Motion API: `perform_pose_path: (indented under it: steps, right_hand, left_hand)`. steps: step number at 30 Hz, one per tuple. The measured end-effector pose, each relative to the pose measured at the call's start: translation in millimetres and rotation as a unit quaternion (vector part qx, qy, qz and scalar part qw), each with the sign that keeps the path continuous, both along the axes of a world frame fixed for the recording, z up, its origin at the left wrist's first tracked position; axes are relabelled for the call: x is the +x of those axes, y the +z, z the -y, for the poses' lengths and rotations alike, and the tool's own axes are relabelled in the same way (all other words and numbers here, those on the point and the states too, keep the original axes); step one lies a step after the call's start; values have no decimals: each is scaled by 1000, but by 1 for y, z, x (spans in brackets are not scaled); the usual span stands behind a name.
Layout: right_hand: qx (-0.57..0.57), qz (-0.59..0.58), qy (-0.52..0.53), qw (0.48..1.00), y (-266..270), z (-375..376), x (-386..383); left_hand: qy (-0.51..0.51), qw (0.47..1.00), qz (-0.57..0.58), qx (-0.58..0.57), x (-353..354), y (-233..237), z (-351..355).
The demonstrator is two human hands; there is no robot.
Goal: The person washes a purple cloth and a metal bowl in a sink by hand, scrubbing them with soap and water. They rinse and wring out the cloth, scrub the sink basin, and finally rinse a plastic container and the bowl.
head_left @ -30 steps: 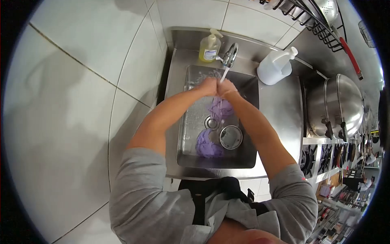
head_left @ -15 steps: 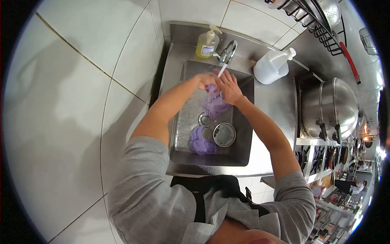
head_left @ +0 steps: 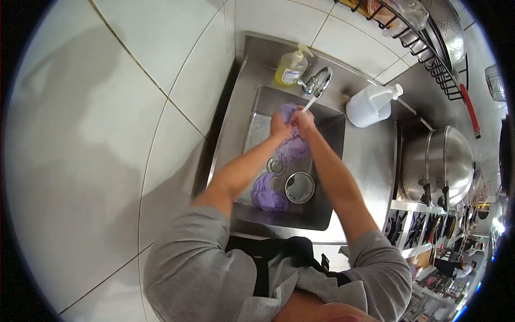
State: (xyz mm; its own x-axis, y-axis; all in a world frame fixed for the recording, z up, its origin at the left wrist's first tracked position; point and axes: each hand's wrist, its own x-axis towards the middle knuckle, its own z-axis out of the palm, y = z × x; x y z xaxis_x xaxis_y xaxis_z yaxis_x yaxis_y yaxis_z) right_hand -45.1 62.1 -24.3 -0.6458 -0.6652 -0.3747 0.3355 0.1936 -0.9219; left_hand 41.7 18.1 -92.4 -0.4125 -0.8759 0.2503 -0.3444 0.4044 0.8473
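Left hand (head_left: 280, 127) and right hand (head_left: 306, 123) clutch purple cloth (head_left: 294, 148)
Bunched between and beyond fingers; farther, pump bottle's (head_left: 294, 63) label (head_left: 291, 77) illegible.

Via head camera, I observe the left hand (head_left: 281, 126) and right hand (head_left: 306, 122) gripping a purple cloth (head_left: 294, 148) under the running faucet (head_left: 322, 80); a second cloth (head_left: 269, 194) lies in the sink (head_left: 310, 217).

The upper cloth (head_left: 295, 148) is pale purple, the lower cloth (head_left: 268, 196) a deeper violet. The sink (head_left: 284, 220) is plain silver-grey. The soap bottle (head_left: 291, 68) shows yellow under a cream pump (head_left: 297, 56). The jug (head_left: 366, 109) is white, the handle (head_left: 470, 110) red, the sleeves (head_left: 201, 263) plain grey, and the wall tiles (head_left: 80, 134) off-white, crossed by brownish lines.
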Motion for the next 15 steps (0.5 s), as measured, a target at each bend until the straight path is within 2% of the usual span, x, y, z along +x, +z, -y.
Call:
perform_pose_path:
  steps: [1,2,3,4,5,6,8,9,10,11,12,13,14,15]
  right_hand:
    - [34,-1,-35,999,-12,2,3]
    - [34,-2,-34,999,-28,-2,-2]
    - [62,-311,127,940,-44,-8,-10]
    - [146,-332,185,913,-28,-15,-9]
    - [222,-355,249,873,-12,-22,-9]
    - [227,-356,246,872,17,-24,-21]
    - [274,-291,241,885,57,-20,-51]
    - [253,-396,210,857,65,-12,-56]
    - [225,-497,176,819,63,-1,-68]
    - [220,-496,174,822,59,14,-77]
    - [126,-558,193,797,34,26,-94]
    - [29,-614,207,761,18,35,-105]
    - [22,-613,202,764,13,45,-109]
    - [70,-564,212,795,8,54,-109]
  left_hand:
    - [-59,945,-160,281,-9,9,-9]
    - [-11,796,-300,525,-19,17,-19]
    - [18,669,-401,625,-30,-14,-18]
    - [45,516,-485,705,-37,-36,-19]
    - [84,538,-427,722,-43,-39,-15]
    - [81,535,-426,725,-48,-27,-14]
    - [-13,541,-388,746,-55,8,-7]
    - [-71,563,-381,730,-83,-21,0]
    - [-71,565,-380,729,-80,0,-2]
    - [-80,589,-333,732,-80,23,0]
    - [-88,612,-282,733,-75,40,2]
    - [-134,601,-231,753,-78,25,12]
    - [-133,608,-227,749,-72,31,19]
    - [-147,593,-205,765,-58,39,22]
